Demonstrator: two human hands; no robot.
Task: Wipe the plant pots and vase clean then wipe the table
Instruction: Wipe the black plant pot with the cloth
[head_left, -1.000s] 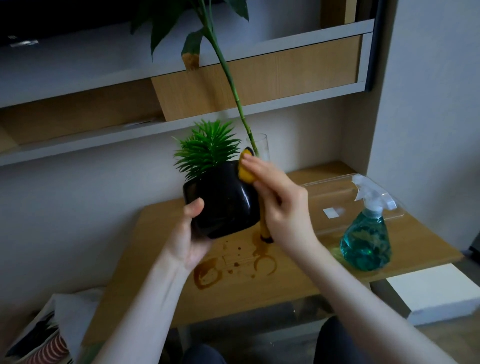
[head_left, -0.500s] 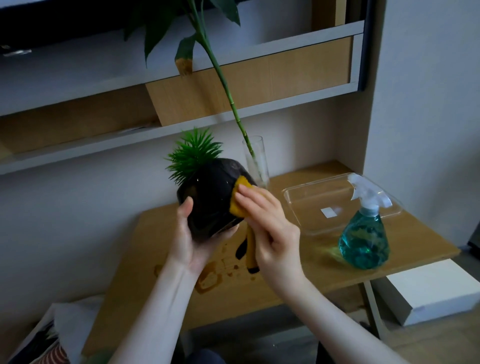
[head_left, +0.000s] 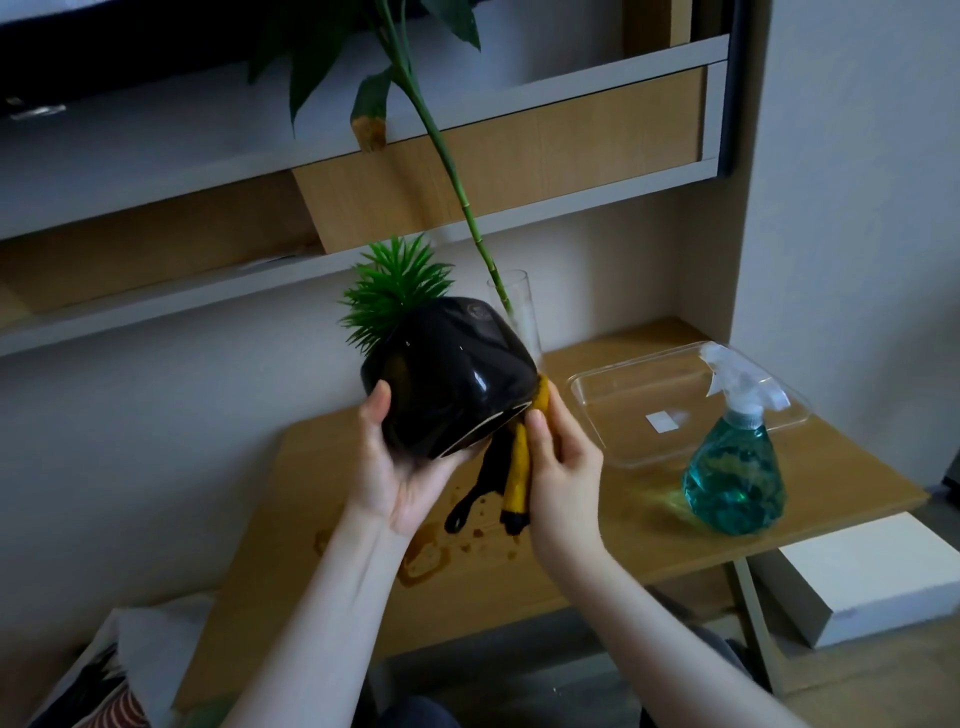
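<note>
While I hold the black plant pot (head_left: 449, 371) up in the air above the wooden table (head_left: 613, 540), my left hand (head_left: 397, 467) grips it from below, with the thumb on its glossy side and the other fingers curled under its base. The pot is tilted, its bottom turned toward me and its spiky green plant (head_left: 395, 296) pointing away and up to the left. My right hand (head_left: 558, 467) is just beside the pot on its right, and it pinches a yellow cloth (head_left: 524, 457) with a black edge between the thumb and the fingers. The upper part of the cloth touches the lower right edge of the pot, and the rest hangs down between my two hands.

Behind the pot, a little to the right of my right hand, a clear glass vase (head_left: 519, 317) stands on the table with a long green bamboo stem (head_left: 441, 140) leaning up to the left. Further to the right of my right hand lies a clear plastic tray (head_left: 613, 415), and in front of it stands a spray bottle (head_left: 735, 467) with blue-green liquid and a white trigger. Directly under my hands the table has brown stains (head_left: 431, 558) in the form of rings and drops. To the lower right of the table, a white box (head_left: 872, 577) lies on the floor.
</note>
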